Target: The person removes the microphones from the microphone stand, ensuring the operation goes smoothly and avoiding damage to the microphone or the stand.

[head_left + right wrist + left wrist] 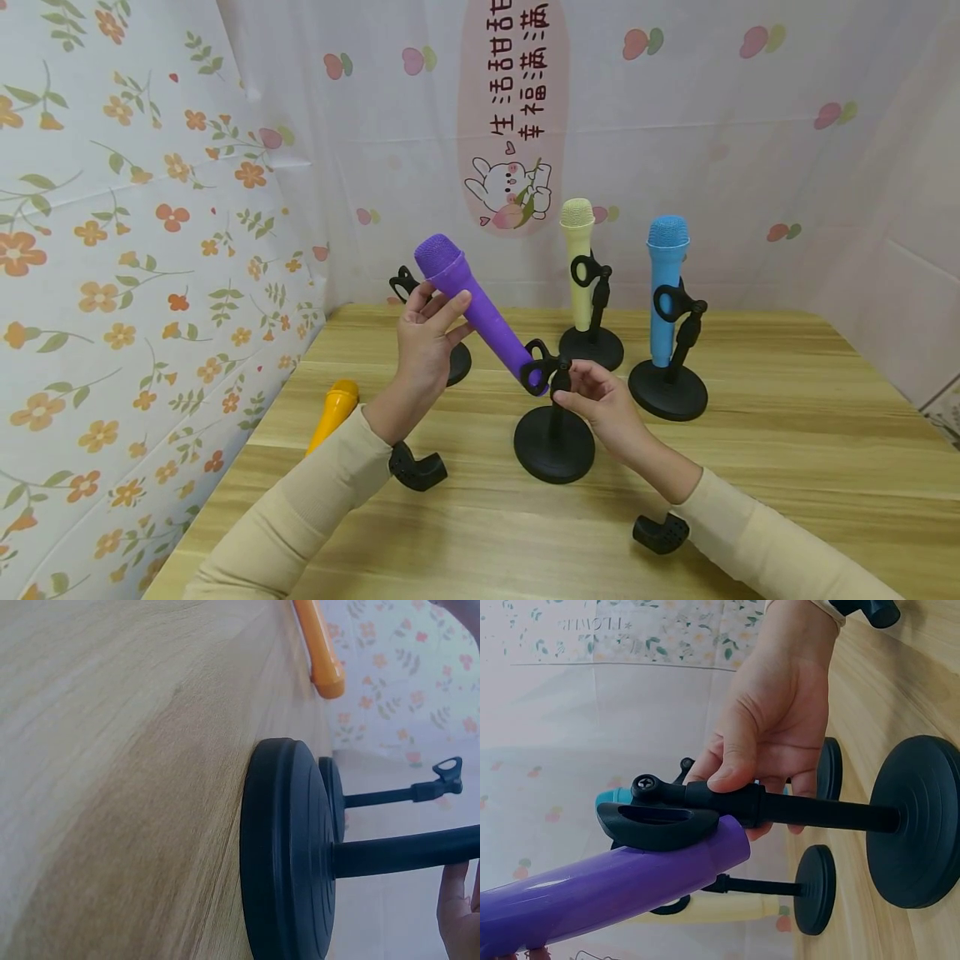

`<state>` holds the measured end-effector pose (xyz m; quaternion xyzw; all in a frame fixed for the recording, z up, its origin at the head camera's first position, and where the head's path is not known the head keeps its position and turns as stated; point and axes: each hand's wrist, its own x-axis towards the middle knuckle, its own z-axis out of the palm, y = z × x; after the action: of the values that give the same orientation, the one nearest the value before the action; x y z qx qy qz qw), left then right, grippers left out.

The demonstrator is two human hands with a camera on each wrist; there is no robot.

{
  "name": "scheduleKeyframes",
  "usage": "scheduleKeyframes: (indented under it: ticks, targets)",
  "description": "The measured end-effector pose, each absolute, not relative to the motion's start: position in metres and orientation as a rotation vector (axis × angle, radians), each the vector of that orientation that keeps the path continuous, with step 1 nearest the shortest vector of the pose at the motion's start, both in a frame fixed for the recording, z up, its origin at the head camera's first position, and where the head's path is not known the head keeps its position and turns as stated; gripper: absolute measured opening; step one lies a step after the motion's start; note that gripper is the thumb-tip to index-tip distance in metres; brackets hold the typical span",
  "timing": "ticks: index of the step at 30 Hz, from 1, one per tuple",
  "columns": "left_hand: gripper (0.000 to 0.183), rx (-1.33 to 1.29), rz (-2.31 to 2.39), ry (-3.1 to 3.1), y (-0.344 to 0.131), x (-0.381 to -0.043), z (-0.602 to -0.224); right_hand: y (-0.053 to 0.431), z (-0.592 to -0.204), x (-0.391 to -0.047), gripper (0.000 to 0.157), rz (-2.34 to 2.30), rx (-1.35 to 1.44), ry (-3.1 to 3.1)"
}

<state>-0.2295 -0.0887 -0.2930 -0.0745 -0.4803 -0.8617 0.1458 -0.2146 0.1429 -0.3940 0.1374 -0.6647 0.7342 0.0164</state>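
In the head view my left hand (429,333) holds a purple microphone (487,321) by its upper handle, tilted with the head up and left. The microphone's lower end sits in the clip ring (534,367) of a black desktop stand (553,446). With thumb and fingers my right hand (603,408) grips this stand just below the clip. The left wrist view shows the end of the purple handle (731,844) poking a little past the clip (656,825). The stand's round base (289,855) rests on the table in the right wrist view.
A yellow microphone (578,267) and a blue microphone (666,283) stand in clips at the back. Behind my left hand is another black stand (459,364) with a bare clip. An orange microphone (333,412) lies on the wooden table (480,533) at left.
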Motion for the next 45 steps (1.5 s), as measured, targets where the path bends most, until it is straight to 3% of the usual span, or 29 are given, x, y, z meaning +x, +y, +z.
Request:
scheduleKeyframes:
  ticks: [16,30,45]
  targets:
    - [0.024,-0.189,-2.503,-1.332,-0.100,-0.234,-0.289,0.143,-0.393,-0.215,0.033,2.259,0.410,-2.096]
    - [0.035,-0.103,-2.490,-1.429,-0.107,-0.234,-0.292,0.143,-0.392,-0.215,0.032,2.257,0.379,-2.127]
    - [0.033,-0.061,-2.494,-1.525,-0.109,-0.231,-0.301,0.142,-0.391,-0.213,0.031,2.280,0.360,-2.109]
